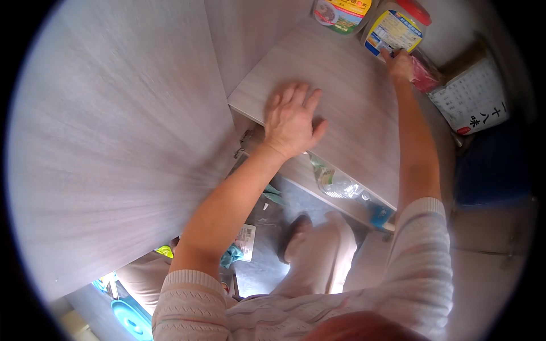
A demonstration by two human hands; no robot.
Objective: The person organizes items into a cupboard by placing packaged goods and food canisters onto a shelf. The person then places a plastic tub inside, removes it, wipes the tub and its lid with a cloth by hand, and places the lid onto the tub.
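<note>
My left hand (293, 122) lies flat on the pale wood-grain shelf board (347, 85), its fingers spread and holding nothing. Farther back, my right hand (400, 65) has its fingers curled in front of a clear plastic jar (396, 31) with a red lid and a yellow and blue label. Whatever it grips, if anything, is too small or hidden to make out. Against that hand's right side is a pink-red packet (425, 72). A second clear container (343, 14) with a yellow and red label stands left of the jar.
A white packet with black characters (475, 96) leans at the right, above a dark blue item (495, 165). The large cabinet door (119, 142) fills the left. Under the shelf, an open compartment holds clear plastic (338, 184). A blue basin (131, 319) is at lower left.
</note>
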